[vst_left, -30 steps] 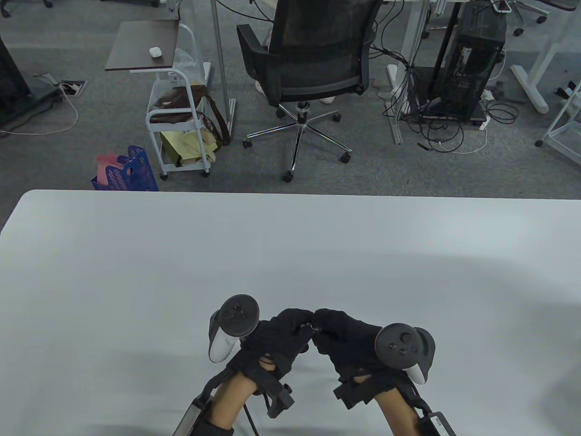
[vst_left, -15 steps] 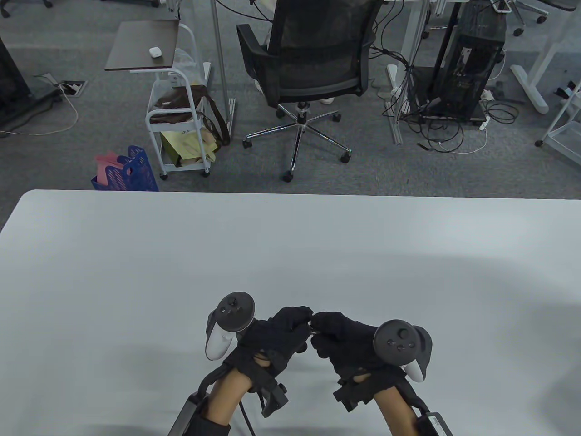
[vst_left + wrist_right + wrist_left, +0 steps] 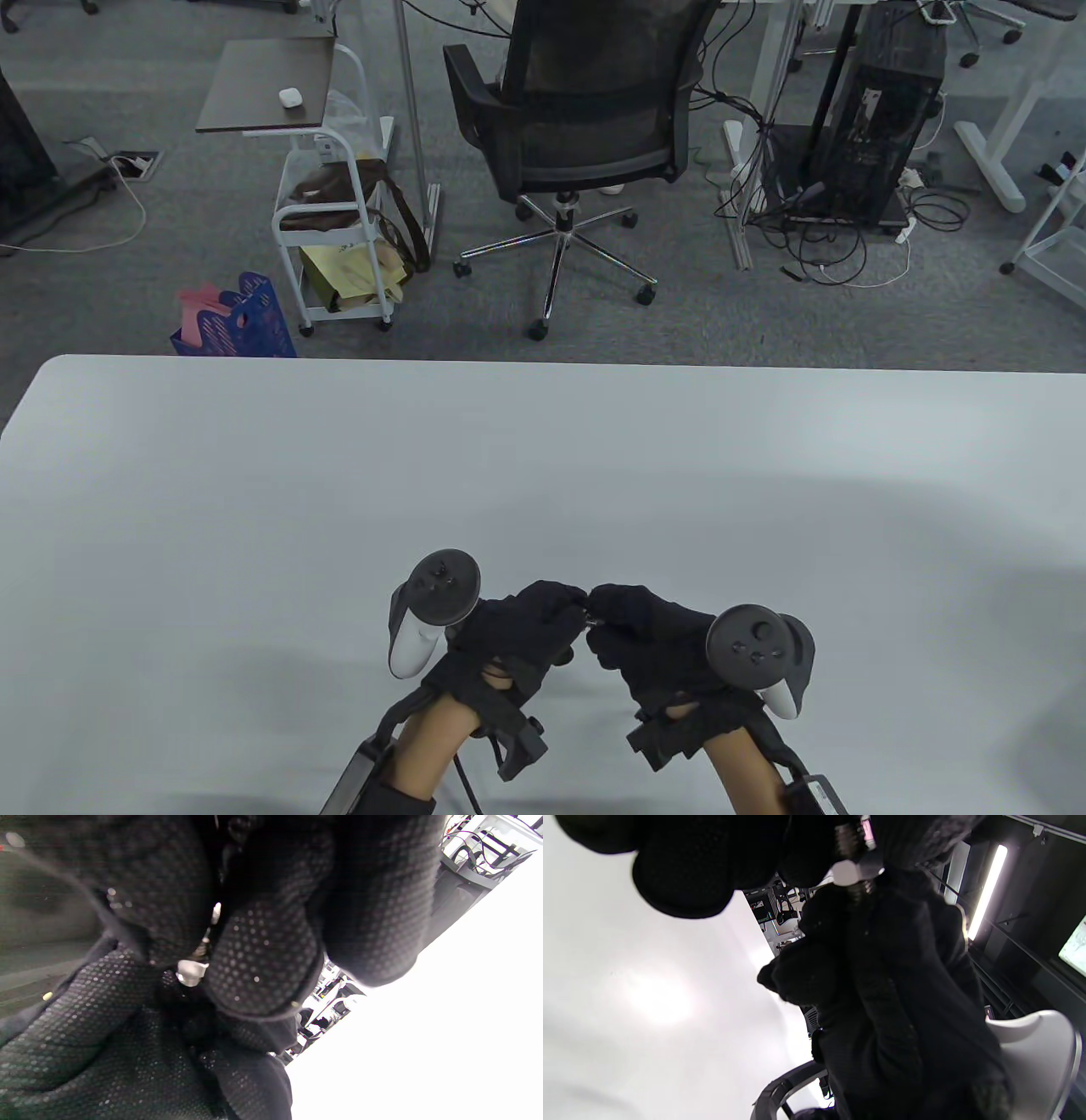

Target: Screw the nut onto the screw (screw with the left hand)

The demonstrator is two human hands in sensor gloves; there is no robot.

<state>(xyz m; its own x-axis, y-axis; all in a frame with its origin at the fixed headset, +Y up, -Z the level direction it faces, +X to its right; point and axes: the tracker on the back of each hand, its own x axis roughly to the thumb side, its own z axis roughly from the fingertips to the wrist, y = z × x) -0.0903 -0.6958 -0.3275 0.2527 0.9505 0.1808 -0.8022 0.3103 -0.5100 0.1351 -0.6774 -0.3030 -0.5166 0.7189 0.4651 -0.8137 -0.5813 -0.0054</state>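
Note:
Both gloved hands meet fingertip to fingertip low in the middle of the white table (image 3: 543,458). My left hand (image 3: 570,599) pinches a silver hex nut (image 3: 855,871). The nut sits on the thread of a small screw (image 3: 860,892), which my right hand (image 3: 604,606) pinches by its shaft. In the table view only a glint of metal (image 3: 589,615) shows between the fingertips. In the right wrist view the nut (image 3: 190,971) peeks out below my right fingers (image 3: 263,959), with a bit of screw (image 3: 215,913) above it. The screw's head is hidden.
The table's far edge (image 3: 543,363) runs across the middle of the table view. Beyond it on the floor stand a black office chair (image 3: 577,127), a white trolley (image 3: 335,229) and a blue crate (image 3: 242,327). A tracker is strapped on each hand.
My left hand rolled a little to the left and came back, its fingertips staying on the nut. The right hand shifted slightly and keeps its pinch on the screw.

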